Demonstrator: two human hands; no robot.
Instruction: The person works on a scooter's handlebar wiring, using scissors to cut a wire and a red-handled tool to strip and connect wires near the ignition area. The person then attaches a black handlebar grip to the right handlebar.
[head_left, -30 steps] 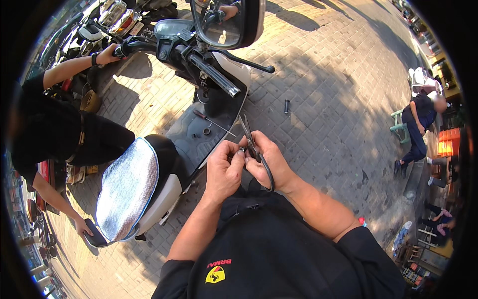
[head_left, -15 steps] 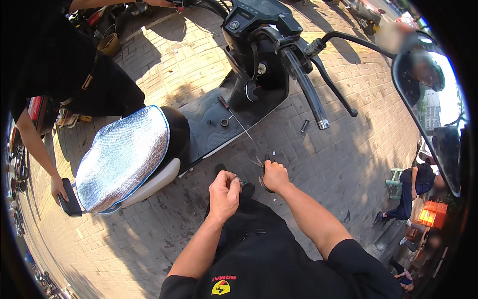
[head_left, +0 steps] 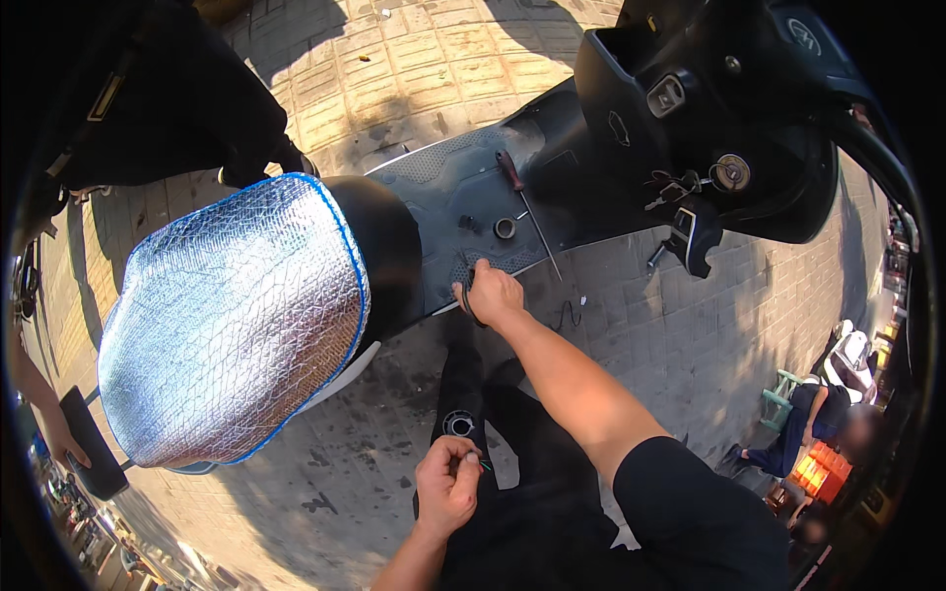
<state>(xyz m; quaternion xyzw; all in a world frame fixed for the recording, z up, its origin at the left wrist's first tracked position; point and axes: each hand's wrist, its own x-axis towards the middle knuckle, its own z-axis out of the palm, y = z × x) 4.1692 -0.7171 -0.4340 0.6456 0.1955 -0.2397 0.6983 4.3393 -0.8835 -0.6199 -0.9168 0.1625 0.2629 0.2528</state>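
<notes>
Right hand (head_left: 496, 295) gripping scissors (head_left: 467, 305), screwdriver (head_left: 509, 171) lying beyond it on scooter footboard (head_left: 448, 187); left hand (head_left: 448, 490) pinching some tiny greenish wire-like bit (head_left: 485, 464).

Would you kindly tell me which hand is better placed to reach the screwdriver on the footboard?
Right, I think: the right hand, though holding scissors, appears by the near edge of the footboard, close to the screwdriver, while the left hand, pinching a small piece, is farther from it.

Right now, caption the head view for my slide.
Scissors in the right hand at the scooter footboard's edge, a screwdriver lying across it, the left hand pinching a small item.
</notes>
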